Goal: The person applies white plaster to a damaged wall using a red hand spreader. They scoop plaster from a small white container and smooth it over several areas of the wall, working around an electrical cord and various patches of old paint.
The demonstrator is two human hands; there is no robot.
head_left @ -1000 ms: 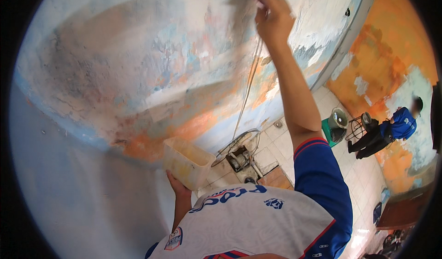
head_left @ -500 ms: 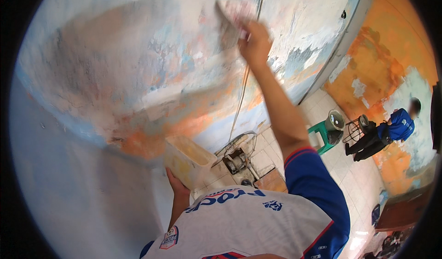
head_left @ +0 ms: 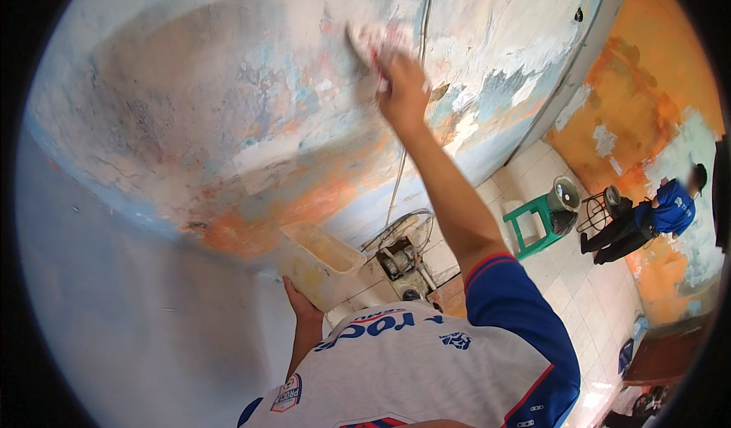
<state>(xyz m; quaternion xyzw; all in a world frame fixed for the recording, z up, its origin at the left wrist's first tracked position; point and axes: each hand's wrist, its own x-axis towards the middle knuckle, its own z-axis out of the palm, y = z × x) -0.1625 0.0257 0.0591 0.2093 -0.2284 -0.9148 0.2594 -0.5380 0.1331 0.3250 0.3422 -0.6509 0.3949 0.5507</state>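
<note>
My right arm reaches up to the peeling wall [head_left: 274, 85]. My right hand [head_left: 403, 89] is closed around a thin flat sheet [head_left: 375, 41], white with red markings and a dark edge, held against or very close to the wall. Its exact kind is blurred. Low on the left, my left hand [head_left: 302, 304] grips the side of a pale, yellowish rectangular tub [head_left: 308, 272] with an open top. The tub is tilted in front of my body, and I cannot make out anything in it.
A thin cable [head_left: 427, 17] runs down the wall. On the tiled floor are a dirty motor-like machine [head_left: 399, 259] and a green stool [head_left: 529, 226] bearing a bucket [head_left: 564, 194]. At the right, a person in a blue shirt [head_left: 673, 206] stands by a black metal stand [head_left: 596, 213] near an orange wall [head_left: 609, 85].
My right hand has moved down and a little left along the wall with the sheet. My left hand still holds the tub. The whole view has shifted slightly.
</note>
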